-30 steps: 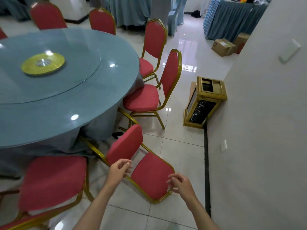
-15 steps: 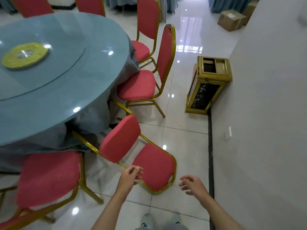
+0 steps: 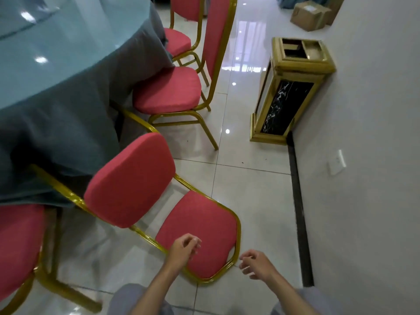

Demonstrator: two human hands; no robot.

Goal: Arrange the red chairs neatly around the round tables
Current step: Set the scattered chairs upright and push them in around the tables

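Step in hand: righting the tipped chair (image 3: pixel 129 180), which lies on its back beside the round table (image 3: pixel 56 64). My left hand (image 3: pixel 184 248) and right hand (image 3: pixel 256 263) hover over its backrest, loosely curled, holding nothing. Next, I judge, the 2 hands grip the frame and lift.

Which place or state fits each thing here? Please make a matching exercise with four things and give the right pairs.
Things:
1. fallen chair
2. gold bin
3. cardboard box
4. left hand

Places or states:
A. stands beside the wall
B. lies on its back on the floor
C. holds nothing, loosely curled over a red backrest
D. far off, near the top edge of the view

Pairs: 1-B, 2-A, 3-D, 4-C.
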